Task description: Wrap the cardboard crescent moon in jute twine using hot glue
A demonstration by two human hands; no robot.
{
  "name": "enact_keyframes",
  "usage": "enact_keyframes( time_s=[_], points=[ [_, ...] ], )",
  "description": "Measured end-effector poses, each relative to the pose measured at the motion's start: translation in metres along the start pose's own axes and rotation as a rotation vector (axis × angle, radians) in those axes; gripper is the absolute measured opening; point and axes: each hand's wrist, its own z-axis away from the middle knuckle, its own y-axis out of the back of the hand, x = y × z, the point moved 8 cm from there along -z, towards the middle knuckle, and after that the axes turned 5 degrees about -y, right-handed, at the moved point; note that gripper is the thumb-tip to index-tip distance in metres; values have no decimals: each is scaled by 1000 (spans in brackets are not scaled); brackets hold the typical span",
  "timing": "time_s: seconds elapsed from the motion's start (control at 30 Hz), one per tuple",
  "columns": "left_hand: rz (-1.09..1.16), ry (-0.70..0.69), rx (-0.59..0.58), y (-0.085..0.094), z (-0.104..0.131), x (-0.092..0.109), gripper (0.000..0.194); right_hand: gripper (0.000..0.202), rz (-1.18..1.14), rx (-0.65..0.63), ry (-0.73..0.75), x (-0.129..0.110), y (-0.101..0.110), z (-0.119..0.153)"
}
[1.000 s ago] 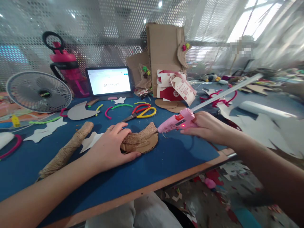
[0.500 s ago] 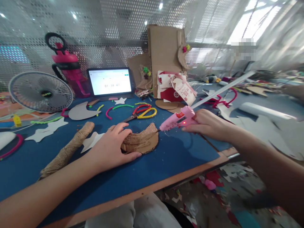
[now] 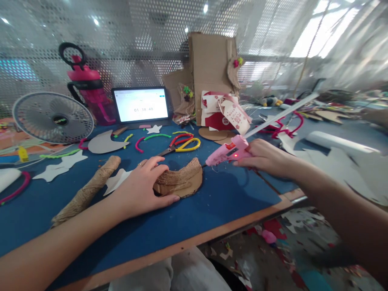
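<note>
My left hand (image 3: 145,184) grips the left part of a curved cardboard piece (image 3: 190,184), thumb along its lower edge and fingers over the top. Brown twine (image 3: 184,171) covers the upper band of that piece; bare cardboard shows below. Wrapped round a pink glue gun (image 3: 226,152) is my right hand (image 3: 262,158). A red light glows on the gun, a long white glue stick (image 3: 281,115) sticks out of its back, and its nozzle is just right of the cardboard's upper tip. A roll of twine (image 3: 87,192) lies left of my left hand.
Scissors (image 3: 184,143) with red and yellow handles lie behind the cardboard piece. Further back stand a fan (image 3: 54,117), a pink bottle (image 3: 91,91), a tablet (image 3: 141,105) and upright cardboard (image 3: 212,64). White paper scraps (image 3: 339,161) lie right. The table's wooden edge (image 3: 182,245) runs in front.
The glue gun's nozzle has moved slightly right, away from the tip of the cardboard piece. My left hand keeps its hold.
</note>
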Motion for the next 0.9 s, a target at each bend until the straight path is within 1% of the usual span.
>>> enact_keyframes(
  time_s=[0.13, 0.27, 0.37, 0.43, 0.57, 0.7, 0.8, 0.9],
  points=[
    [-3, -14, 3, -2, 0, -2, 68, 53, -88, -41, -72, 10, 3, 0],
    [-4, -27, -31, -3, 1, -5, 70, 46, -218, -17, -207, 22, 8, 0],
    [9, -52, -79, -2, 2, -7, 71, 42, -330, 15, -315, 34, 0, -4],
    [30, -67, -135, -2, 3, -11, 71, 42, -375, 18, -347, 41, -9, -10],
    [93, -95, -229, -1, 5, -18, 73, 42, -380, 41, -382, 57, -26, -20],
    [123, -113, -258, 2, 6, -19, 73, 43, -320, 25, -367, 62, -39, -18],
    [134, -126, -260, 3, 6, -18, 73, 44, -258, 7, -344, 61, -43, -13],
    [133, -137, -275, 2, 5, -19, 73, 45, -202, -3, -317, 58, -41, -10]
  ],
)
